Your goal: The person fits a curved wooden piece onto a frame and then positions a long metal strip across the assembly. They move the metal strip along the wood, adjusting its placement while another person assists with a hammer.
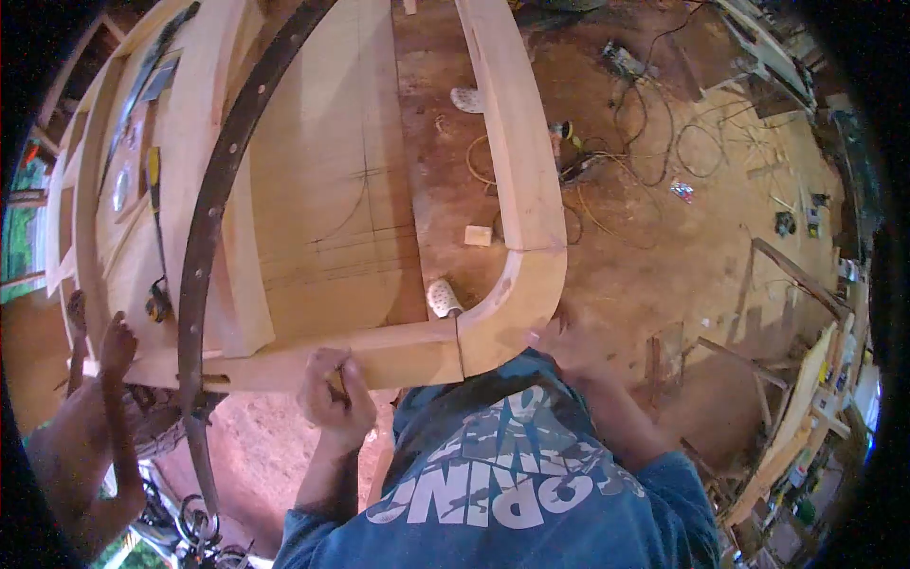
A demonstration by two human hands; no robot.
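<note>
Curls left hand nearly closed at wooden frame, lower centre, hiding any contents; rests blurred right hand by rounded corner; cannot tell openness or grasp.

The frame is running down from the top centre, bending near the centre, then heading left. A strip is crossing its lower rail at left. Inside the bend, a block is lying on the floor above a shoe. Cables are lying right of the frame, a tool left of the strip.
</note>
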